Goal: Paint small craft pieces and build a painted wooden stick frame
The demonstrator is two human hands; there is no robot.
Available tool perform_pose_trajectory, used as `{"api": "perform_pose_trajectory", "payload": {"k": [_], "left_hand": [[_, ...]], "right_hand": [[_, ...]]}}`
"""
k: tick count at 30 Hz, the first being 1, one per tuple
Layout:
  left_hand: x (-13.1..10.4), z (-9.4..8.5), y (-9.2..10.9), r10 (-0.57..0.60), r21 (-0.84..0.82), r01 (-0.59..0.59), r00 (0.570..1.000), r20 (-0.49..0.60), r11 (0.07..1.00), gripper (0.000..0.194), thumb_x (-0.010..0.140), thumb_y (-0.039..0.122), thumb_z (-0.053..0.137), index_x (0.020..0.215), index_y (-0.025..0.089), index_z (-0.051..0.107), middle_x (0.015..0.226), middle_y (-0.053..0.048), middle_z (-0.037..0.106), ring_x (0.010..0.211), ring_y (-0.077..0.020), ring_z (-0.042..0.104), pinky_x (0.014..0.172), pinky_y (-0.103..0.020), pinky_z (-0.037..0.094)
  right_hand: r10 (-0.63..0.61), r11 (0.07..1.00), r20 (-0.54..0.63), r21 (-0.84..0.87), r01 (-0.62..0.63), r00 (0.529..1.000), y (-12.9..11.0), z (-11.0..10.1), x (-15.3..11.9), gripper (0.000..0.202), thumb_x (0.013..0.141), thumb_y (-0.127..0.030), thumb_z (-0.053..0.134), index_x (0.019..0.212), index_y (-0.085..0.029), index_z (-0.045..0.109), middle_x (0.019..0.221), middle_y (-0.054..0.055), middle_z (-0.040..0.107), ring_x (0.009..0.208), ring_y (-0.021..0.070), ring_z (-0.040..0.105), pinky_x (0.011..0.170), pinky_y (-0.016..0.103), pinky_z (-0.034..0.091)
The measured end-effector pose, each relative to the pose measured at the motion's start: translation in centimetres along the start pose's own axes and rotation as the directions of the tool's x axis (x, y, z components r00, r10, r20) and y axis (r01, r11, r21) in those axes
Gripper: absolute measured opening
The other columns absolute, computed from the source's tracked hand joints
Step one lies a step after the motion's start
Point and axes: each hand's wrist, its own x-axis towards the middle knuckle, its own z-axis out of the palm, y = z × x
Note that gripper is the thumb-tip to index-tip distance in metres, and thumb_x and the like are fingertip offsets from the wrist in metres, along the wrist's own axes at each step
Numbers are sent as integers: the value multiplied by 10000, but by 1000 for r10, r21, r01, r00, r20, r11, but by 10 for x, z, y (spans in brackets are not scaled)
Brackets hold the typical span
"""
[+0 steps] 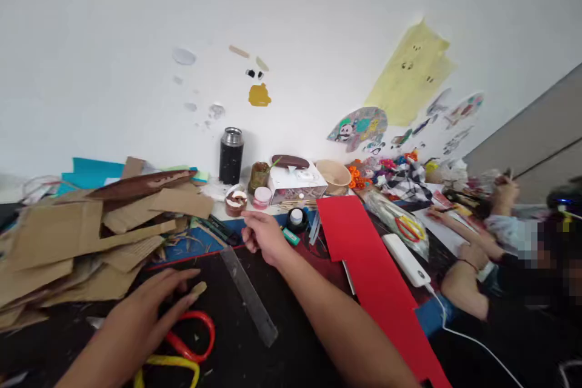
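Note:
My left hand [148,309] is low over the dark table mat at the left, its fingers apart, with a small cardboard scrap [199,288] by the thumb tip. Just beneath it lie red-handled scissors [207,339] and a yellow handle [182,362]. My right hand [264,235] reaches forward near the middle, its fingers curled together; anything inside them is too small to make out. Beyond its fingertips stands a small brown jar [236,201]. A clear ruler [250,300] lies on the mat between my hands.
Cardboard pieces [54,230] pile up at the left. Along the wall stand a black bottle [231,157], a white box [297,183] and a bowl [334,174]. Red card [377,267] and a white power strip [406,259] lie right. Another person's arms [468,279] rest farther right.

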Motion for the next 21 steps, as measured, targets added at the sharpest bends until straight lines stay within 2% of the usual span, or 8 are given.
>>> {"api": "perform_pose_trajectory", "payload": {"k": [3,6,9,12,15,17,19,21], "left_hand": [[-6,-13,8,11,45,-10,1000,-15,999,489,986,741,567,1248,395,791,1199,9,858,1068,-276,841,909,-344,701],[-14,-23,17,32,91,-33,999,12,995,448,994,678,585,1345,449,744,1331,26,819,1189,-300,805,1010,-396,675],[-21,-28,29,60,120,-70,995,81,990,442,1002,617,602,1403,470,717,1395,21,789,1215,-307,792,1041,-415,662],[-18,-29,51,114,110,-127,986,123,986,420,1002,577,636,1392,455,736,1379,3,797,1182,-293,803,994,-363,674],[-3,-25,82,238,8,-242,960,149,970,342,1008,557,660,1304,439,782,1248,4,844,1101,-250,828,940,-271,670],[14,-20,103,268,-68,-260,943,195,963,297,1031,496,650,1283,413,781,1197,3,848,1016,-206,838,889,-219,663],[35,-15,119,286,-107,-270,937,199,957,272,1060,433,610,1265,371,777,1175,-12,845,1018,-198,829,903,-230,658],[59,-11,130,307,-117,-290,936,171,950,257,1067,388,591,1229,314,777,1176,-46,840,1056,-224,816,951,-291,654]], "right_hand": [[-40,999,-38,-6,40,998,0,-5,-8,490,877,-418,666,1264,-119,670,460,-118,558,320,111,427,331,210,281],[-136,991,-66,-17,135,988,-6,-6,-13,470,901,-456,678,1254,-147,690,463,-126,545,326,103,445,348,204,295],[-224,975,-64,1,224,973,-13,1,-11,491,924,-489,678,1285,-157,691,490,-127,553,334,100,463,368,208,326],[-225,974,-32,23,226,974,-14,18,-3,552,937,-502,680,1355,-142,675,515,-120,574,341,103,470,368,212,342],[-202,979,5,38,201,979,-10,40,11,591,962,-494,681,1426,-128,671,506,-114,570,351,104,477,380,207,350],[-185,981,15,58,184,983,-6,54,21,611,990,-483,660,1488,-130,645,494,-116,554,343,106,459,374,207,336],[-178,981,-3,82,177,984,-3,63,27,580,1012,-431,623,1503,-123,637,501,-109,554,347,112,453,378,214,349],[-190,978,-34,84,192,981,0,66,27,564,1022,-401,599,1518,-136,627,523,-101,556,370,119,464,402,223,383]]}}
